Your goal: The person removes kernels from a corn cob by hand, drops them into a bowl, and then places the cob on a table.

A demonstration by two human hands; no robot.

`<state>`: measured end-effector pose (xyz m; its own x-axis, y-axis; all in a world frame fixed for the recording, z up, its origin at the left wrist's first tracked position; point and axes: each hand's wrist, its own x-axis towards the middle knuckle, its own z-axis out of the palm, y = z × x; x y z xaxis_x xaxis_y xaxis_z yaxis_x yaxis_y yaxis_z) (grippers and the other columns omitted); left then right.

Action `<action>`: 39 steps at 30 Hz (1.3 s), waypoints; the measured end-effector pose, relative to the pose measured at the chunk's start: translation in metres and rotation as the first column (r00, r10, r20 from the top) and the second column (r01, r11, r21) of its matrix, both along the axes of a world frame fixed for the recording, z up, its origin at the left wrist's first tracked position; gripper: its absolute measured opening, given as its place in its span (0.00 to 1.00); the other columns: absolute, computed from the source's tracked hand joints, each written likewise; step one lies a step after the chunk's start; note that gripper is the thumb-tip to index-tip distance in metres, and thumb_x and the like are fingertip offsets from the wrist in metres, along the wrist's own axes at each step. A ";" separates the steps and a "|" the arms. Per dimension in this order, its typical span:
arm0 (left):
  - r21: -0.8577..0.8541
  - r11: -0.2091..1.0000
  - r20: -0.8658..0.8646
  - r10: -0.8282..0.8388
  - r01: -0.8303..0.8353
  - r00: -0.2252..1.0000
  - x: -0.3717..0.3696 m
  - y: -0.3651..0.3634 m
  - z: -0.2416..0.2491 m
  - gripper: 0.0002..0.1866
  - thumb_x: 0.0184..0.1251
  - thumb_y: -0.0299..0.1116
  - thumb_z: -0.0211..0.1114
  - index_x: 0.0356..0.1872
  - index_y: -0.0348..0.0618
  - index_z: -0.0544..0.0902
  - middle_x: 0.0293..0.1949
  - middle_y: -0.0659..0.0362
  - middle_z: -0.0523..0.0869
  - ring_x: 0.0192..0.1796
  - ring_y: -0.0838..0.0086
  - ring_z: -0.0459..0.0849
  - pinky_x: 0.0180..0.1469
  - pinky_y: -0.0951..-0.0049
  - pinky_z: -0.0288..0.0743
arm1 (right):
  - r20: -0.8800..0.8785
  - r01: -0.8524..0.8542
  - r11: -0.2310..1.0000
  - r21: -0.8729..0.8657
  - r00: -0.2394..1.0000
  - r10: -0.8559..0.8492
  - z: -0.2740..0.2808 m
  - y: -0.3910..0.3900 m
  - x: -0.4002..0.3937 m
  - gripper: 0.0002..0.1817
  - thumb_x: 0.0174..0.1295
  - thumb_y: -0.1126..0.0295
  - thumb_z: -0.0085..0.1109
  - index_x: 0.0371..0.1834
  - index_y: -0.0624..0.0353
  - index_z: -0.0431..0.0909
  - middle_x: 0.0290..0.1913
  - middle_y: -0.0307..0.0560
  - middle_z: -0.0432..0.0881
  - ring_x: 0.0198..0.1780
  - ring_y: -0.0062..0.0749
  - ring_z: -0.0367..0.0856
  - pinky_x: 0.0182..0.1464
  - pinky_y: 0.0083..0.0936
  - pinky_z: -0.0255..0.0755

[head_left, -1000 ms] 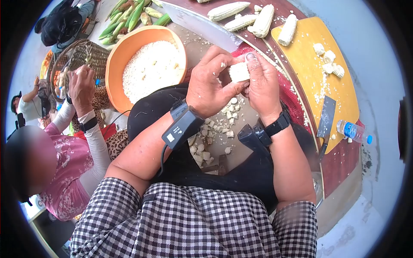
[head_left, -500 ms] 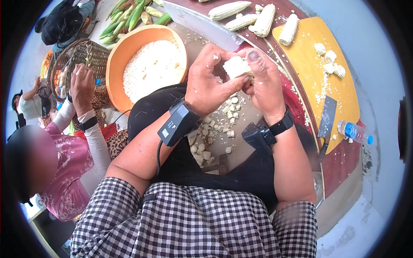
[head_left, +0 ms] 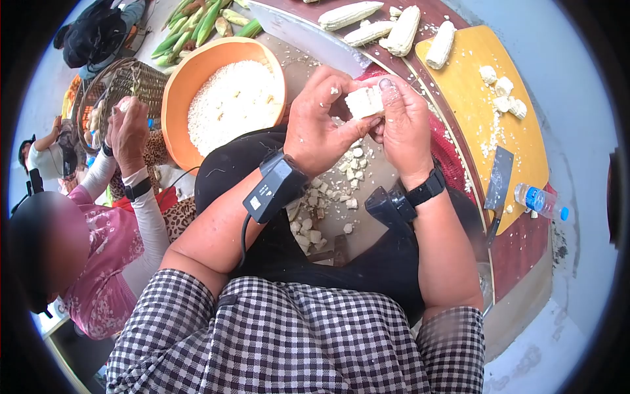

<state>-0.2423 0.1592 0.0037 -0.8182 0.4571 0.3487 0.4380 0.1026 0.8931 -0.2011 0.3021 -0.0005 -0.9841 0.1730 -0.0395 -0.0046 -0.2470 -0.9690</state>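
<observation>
A short chunk of white corn cob is held between both hands above my lap. My left hand is closed on its left side, thumb underneath. My right hand grips the right end, with its thumb on top. Small white kernels stick to the skin of both hands. To the left of my hands, an orange basin holds a heap of loose white kernels. Cut cob pieces lie scattered on the floor below my hands.
A yellow cutting board bears cob chunks and a cleaver. Beside it lies a water bottle. Whole cobs rest on the red table. A co-worker sits at left near a wicker basket.
The cob chunk has turned slightly between my fingers, and my right thumb has shifted on it. The co-worker's hands have moved closer together.
</observation>
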 end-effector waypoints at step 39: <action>-0.016 0.999 0.019 0.037 -0.037 0.999 -0.003 0.005 -0.002 0.19 0.47 0.23 0.73 0.44 0.37 0.80 0.37 0.57 0.77 0.31 0.77 0.81 0.31 0.78 0.76 | 0.024 -0.037 0.993 -0.110 0.999 0.039 -0.005 0.003 -0.007 0.14 0.71 0.61 0.50 0.41 0.60 0.79 0.27 0.32 0.76 0.23 0.10 0.70 0.23 0.11 0.64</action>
<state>-0.2455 0.1646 0.0020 -0.8410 0.4318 0.3259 0.4164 0.1322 0.8995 -0.2085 0.3056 -0.0057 -0.9883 0.1286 -0.0824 0.0322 -0.3516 -0.9356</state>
